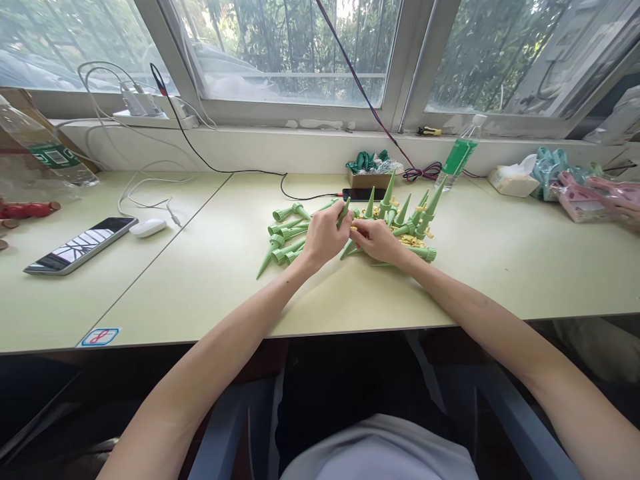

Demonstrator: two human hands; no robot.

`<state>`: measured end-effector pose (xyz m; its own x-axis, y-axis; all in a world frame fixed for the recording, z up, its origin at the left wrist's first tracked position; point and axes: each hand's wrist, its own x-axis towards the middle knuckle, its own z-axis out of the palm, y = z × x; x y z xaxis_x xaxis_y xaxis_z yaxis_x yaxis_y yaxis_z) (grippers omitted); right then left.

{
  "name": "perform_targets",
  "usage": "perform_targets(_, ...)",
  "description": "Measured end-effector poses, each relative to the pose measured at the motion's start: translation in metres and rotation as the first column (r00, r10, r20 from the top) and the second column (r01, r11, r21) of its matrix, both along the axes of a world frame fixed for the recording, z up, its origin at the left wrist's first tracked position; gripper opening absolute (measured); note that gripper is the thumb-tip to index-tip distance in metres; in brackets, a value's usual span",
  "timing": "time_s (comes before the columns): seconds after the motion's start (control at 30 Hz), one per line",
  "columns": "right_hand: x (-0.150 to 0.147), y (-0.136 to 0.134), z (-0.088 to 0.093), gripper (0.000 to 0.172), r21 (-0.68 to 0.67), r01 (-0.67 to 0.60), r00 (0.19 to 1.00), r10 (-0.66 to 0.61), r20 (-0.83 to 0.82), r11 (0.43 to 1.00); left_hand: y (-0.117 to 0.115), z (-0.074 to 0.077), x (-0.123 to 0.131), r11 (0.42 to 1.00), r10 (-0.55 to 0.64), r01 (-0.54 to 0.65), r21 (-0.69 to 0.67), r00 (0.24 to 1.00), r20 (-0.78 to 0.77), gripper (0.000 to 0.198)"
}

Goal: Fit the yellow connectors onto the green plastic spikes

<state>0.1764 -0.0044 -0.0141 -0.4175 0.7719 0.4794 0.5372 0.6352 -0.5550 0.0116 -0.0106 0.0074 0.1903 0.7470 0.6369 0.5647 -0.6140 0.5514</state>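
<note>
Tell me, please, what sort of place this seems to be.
Probably a small indoor workspace: a pale worktop stands beneath a window, bearing a pile of green plastic spikes, with a power strip on the ledge behind.

The left hand [327, 235] hides most of the green, tapered plastic spike [344, 212] it grips; what lies at the right hand's [379, 241] fingertips is too small to tell. The left edge cuts off the red, rod-shaped object [30, 210].

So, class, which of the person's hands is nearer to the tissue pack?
Right: the right hand is well to the left of the tissue pack; the left hand is even farther left.
</note>
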Motion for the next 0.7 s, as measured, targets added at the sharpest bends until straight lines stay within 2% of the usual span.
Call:
perform_targets(0.13, -0.0002, 0.0, -0.0008, 0.035, 0.008, -0.02, 1.0, 0.02, -0.021, 1.0, -0.0007, 0.0002, 0.0002, 1.0, -0.007, 0.007, -0.005, 1.0, -0.011, 0.031)
perform_targets(0.7, 0.0018, 0.0016, -0.0014, 0.046, -0.015, -0.056, 0.998, 0.056, -0.011, 0.998, -0.0011, 0.0009, 0.0003, 1.0, -0.014, 0.014, -0.005, 1.0, -0.017, 0.032)
